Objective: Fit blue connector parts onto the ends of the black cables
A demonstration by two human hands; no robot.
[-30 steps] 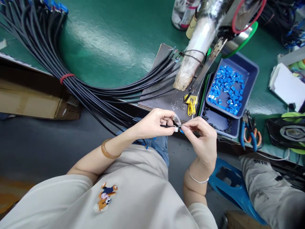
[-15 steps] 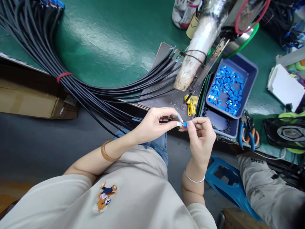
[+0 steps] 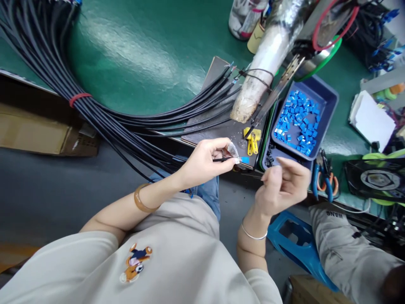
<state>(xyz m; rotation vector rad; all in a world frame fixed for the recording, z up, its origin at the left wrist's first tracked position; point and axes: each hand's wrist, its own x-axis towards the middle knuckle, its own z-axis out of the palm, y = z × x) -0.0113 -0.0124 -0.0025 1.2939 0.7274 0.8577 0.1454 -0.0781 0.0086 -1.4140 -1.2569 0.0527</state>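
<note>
My left hand (image 3: 210,158) is closed in a pinch on a black cable (image 3: 219,160), close to its end. Fingertip coverings, whitish and worn, show on that hand. A small blue connector (image 3: 244,160) sits at the cable's tip, just beyond the thumb and forefinger. My right hand (image 3: 283,185) is apart from the connector, in front of the trays, its fingers loosely curled and the thumb raised; I see nothing held in it. Nearest to it is the lower tray (image 3: 289,159) with small black parts, under a grey-blue tray (image 3: 329,99) of blue connectors (image 3: 299,112).
A thick bundle of black cables (image 3: 104,116), tied with a red band (image 3: 79,98), runs across the table edge. A yellow tool (image 3: 252,140) lies on a dark board (image 3: 218,116). A wrapped tube (image 3: 253,90) hangs overhead. Pliers (image 3: 324,175) and another person's leg (image 3: 335,240) are at right.
My right hand has let go of the blue connector and moved right towards the trays. My left hand keeps hold of the cable, nearly in place.
</note>
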